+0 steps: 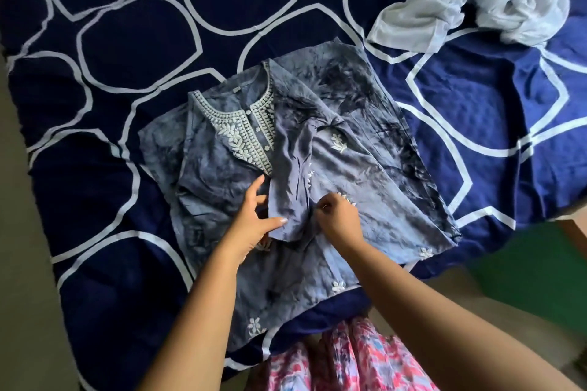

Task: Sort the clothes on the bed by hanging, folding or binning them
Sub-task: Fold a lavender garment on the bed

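Note:
A grey-blue tie-dye tunic with white embroidery round its neckline lies partly folded on the bed, near its front corner. One sleeve is laid over the tunic's front. My left hand holds the sleeve's cuff, thumb on top and fingers reaching under the edge. My right hand pinches the cloth just right of the cuff with curled fingers. A crumpled white sheer garment sits at the bed's far right.
The bed cover is dark blue with white looping outlines. Bare floor runs along the left side. A green surface lies beyond the bed's right corner. My pink patterned clothing presses against the front edge.

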Tool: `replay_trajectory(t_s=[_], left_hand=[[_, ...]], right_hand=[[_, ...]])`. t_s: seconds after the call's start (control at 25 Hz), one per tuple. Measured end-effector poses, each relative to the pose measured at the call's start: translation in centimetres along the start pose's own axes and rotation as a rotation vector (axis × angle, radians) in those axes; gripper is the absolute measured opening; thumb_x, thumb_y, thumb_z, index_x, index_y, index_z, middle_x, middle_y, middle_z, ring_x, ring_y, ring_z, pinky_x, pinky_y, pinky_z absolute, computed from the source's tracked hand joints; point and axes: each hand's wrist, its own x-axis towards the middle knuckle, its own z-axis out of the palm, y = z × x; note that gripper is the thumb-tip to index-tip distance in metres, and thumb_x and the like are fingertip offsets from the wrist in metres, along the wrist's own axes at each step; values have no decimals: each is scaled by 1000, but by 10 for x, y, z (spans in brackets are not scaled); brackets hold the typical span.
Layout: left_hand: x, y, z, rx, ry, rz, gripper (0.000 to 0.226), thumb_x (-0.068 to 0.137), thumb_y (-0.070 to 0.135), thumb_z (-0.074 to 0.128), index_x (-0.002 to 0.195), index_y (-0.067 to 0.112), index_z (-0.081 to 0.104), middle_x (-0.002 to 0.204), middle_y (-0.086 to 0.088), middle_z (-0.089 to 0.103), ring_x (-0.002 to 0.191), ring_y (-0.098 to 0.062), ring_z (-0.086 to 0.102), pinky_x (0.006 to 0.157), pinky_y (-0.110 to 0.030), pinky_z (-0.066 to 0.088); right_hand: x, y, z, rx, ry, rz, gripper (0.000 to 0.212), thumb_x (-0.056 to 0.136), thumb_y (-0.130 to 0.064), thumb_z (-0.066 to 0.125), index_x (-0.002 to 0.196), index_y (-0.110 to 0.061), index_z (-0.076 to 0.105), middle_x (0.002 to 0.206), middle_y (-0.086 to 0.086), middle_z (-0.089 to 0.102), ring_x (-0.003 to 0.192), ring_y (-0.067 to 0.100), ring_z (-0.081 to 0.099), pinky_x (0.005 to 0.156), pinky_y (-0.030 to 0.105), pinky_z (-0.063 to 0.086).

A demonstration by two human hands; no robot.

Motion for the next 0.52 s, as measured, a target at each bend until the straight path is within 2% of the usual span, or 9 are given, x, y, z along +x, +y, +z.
replay_trajectory(t_s=[0.08,0.12,0.2,0.24,0.36,0.44,0.52], left_hand=[[-3,-18,-10,106,106,12,80,82,6,73,145,30,30,126,1,46,118,-14,46,82,-22,41],[-5,-27,-15,174,218,46,71,83,9,72,142,28,37,124,2,48,110,-17,52,79,-24,42],[-11,-40,-22,232,495,111,53,86,12,67,133,26,48,123,1,53,91,-20,58,75,-28,46],[-15,-48,-28,195,635,114,47,87,12,64,131,23,51,124,-1,55,88,-22,59,77,-31,48],[-16,-67,-70,-19,942,45,46,86,4,61,131,7,53,125,-16,56,104,-32,58,93,-39,46],[-8,-72,-109,-168,974,-63,48,88,5,60,135,4,49,129,-19,55,114,-32,56,97,-37,44],[0,-69,-144,-333,896,-135,50,92,7,56,140,7,42,120,-13,59,104,-26,60,87,-34,48]], right_hand=[[-14,3,3,34,51,18,14,84,-11,51,97,-13,57,90,5,56,93,31,56,66,31,34],[-25,8,8,-27,120,-29,19,86,-15,50,104,-12,54,97,6,54,96,31,53,71,33,35],[-47,28,22,-283,296,-249,39,85,-28,45,119,-11,51,115,10,53,106,32,49,87,37,35],[-61,37,31,-386,325,-378,47,83,-33,43,124,-13,49,123,12,53,112,32,47,94,37,33],[-105,55,61,-565,173,-770,49,82,-38,46,128,-20,46,133,9,52,125,27,42,101,38,41],[-127,63,82,-645,-30,-979,45,82,-40,49,124,-24,49,134,3,56,126,24,45,102,36,41],[-142,70,102,-683,-192,-1089,44,80,-40,52,122,-26,54,136,2,55,127,23,49,106,36,33]])
